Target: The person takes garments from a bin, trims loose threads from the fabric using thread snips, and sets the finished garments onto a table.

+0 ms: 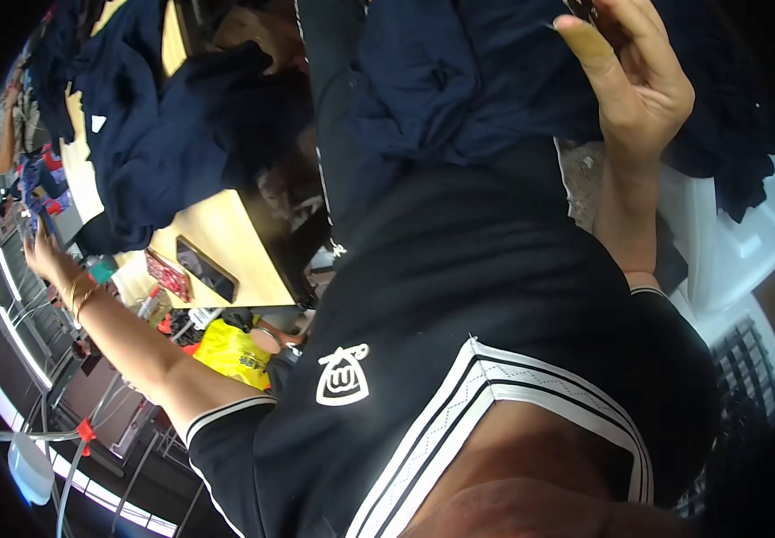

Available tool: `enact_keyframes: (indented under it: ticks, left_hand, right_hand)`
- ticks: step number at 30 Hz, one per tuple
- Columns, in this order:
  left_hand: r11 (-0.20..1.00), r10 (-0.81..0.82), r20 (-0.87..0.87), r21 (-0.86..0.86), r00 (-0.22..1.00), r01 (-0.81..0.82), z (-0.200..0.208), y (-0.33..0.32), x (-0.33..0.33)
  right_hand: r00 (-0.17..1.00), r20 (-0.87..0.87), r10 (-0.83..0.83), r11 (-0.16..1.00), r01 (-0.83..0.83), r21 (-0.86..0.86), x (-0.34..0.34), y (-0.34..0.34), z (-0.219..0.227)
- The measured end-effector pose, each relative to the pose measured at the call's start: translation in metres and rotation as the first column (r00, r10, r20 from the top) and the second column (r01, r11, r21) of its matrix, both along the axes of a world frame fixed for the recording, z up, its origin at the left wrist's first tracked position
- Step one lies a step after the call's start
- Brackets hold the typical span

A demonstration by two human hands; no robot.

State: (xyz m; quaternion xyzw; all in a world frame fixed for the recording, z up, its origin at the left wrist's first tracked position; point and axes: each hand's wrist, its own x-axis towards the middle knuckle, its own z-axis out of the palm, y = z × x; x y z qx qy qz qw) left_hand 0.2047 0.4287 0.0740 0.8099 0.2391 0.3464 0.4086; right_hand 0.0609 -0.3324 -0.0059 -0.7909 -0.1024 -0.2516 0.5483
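At the far left, my left hand [44,257] is raised with its fingers stretched out and apart. Blue cloth [35,199] shows just past its fingertips; whether they touch I cannot tell. At the upper right, my right hand [645,90] is bent round with thumb and fingers close together. Between them is a small dark metallic thing [582,9], cut off by the top edge, its kind unclear. Below that hand, a crumpled navy garment [423,85] lies over my lap. More navy garments [181,134] are heaped on the wooden table to the left.
The pale wooden table [226,224] has its corner beside my left side. On it lie a dark phone [205,269] and a red patterned item [168,274]. A yellow bag [233,352] is below the table edge. A white plastic chair [728,242] stands at my right.
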Motion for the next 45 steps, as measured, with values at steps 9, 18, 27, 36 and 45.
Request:
enact_keyframes:
  ticks: [9,18,27,36,45]
  left_hand:
    - [0.057,-0.805,-0.567,0.217,0.173,0.974,-0.161,-0.439,-0.099]
    - [0.141,-0.852,-0.509,0.0,0.122,0.99,-0.16,-0.442,-0.099]
    - [0.545,-0.838,-0.058,-0.149,0.542,0.825,-0.08,-0.422,-0.151]
    - [-0.386,-0.721,0.496,-0.867,0.483,0.313,-0.107,-0.399,-0.136]
    - [-0.461,-0.632,0.473,-0.866,0.614,0.194,-0.082,-0.484,-0.107]
  right_hand:
    - [0.938,0.179,0.296,0.71,-0.341,0.616,0.014,0.023,-0.045]
    - [0.714,0.353,0.605,0.373,-0.645,0.667,0.02,0.041,-0.105]
    - [0.566,-0.53,0.631,0.766,-0.352,0.537,0.01,0.048,-0.039]
    - [0.645,-0.334,0.688,0.726,-0.596,0.344,-0.002,0.069,-0.039]
    - [0.765,-0.38,0.52,0.851,-0.504,0.151,-0.013,0.083,-0.054]
